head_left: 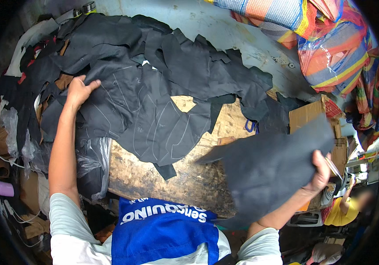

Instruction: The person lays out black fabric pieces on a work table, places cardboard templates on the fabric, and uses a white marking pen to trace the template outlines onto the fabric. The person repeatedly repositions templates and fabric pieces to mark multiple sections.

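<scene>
My left hand [82, 91] is closed at the left side of a large black sheet of leather-like material [154, 119], thumb on top; its other fingertips are partly hidden. White lines and outlines are drawn on that sheet, which lies partly over the worn wooden board [154, 176]. On the right, my right hand [320, 173] grips a loose black piece [269, 163] of similar material, raised above the board and slightly blurred. A thin silvery tool [334, 168] sticks out beside my right fingers; its kind is unclear.
Black offcuts [189, 62] pile up along the far side. Blue handle loops [251, 126] rest on the board. A cardboard box [306, 115] and striped sacks [331, 53] stand right. Clear plastic [94, 161] hangs left, near a purple cup [2, 188]. A person in yellow [343, 212] is further right.
</scene>
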Demonstrator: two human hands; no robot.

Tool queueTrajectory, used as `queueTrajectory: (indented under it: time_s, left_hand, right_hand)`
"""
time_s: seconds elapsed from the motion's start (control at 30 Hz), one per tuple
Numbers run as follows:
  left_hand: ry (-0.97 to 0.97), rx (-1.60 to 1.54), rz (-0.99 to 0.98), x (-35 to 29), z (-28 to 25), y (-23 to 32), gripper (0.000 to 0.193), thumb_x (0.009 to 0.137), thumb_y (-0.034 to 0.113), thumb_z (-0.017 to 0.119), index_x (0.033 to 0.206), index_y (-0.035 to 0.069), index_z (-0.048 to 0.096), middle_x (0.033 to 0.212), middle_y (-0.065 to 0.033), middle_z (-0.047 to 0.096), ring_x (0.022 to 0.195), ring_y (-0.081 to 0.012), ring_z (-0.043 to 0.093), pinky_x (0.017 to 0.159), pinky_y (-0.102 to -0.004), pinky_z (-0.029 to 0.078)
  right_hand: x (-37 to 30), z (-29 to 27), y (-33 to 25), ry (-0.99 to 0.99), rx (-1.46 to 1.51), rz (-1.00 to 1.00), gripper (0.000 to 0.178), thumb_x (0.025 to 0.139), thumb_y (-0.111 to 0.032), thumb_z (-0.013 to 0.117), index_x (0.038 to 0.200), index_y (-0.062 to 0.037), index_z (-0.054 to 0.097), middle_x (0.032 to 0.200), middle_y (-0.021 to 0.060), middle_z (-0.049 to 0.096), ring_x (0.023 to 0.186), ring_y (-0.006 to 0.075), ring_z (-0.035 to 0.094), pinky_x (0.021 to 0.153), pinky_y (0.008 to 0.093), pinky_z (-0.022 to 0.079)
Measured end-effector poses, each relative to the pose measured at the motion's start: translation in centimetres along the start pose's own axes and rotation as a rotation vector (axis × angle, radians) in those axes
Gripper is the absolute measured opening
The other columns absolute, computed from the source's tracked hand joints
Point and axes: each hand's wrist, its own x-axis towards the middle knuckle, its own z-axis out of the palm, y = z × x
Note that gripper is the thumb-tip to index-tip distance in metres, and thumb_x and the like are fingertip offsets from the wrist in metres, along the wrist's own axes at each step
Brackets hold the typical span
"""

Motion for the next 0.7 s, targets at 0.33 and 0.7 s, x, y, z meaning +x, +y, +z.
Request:
queueTrajectory:
  time_s: [0.33,0.7]
  left_hand:
    - [0.021,-0.126,0.128,1.2,0.8,2.7,0.059,0.083,0.04,0.062,0.122,-0.004,0.052,0.102,-0.0229,0.062,0.093,-0.0311,0.062,0.083,-0.0348,0.047]
    - [-0.028,0.0,-0.107,2.0,2.7,-3.0,0.043,0.07,0.037,0.077,0.062,0.0,0.057,0.059,-0.0031,0.055,0.056,-0.012,0.052,0.055,-0.0272,0.043]
  right_hand:
    - [-8.1,-15.3,-6.9,0.163,0.225,-0.124,0.035,0.09,-0.013,0.053,0.121,0.0027,0.052,0.119,0.0162,0.057,0.107,0.026,0.057,0.095,0.0406,0.043]
    - [-13.3,-19.4,-8.1,0.39,0.125,-0.073,0.03,0.089,-0.022,0.058,0.11,-0.0007,0.059,0.1,0.0123,0.066,0.087,0.0245,0.065,0.079,0.038,0.052]
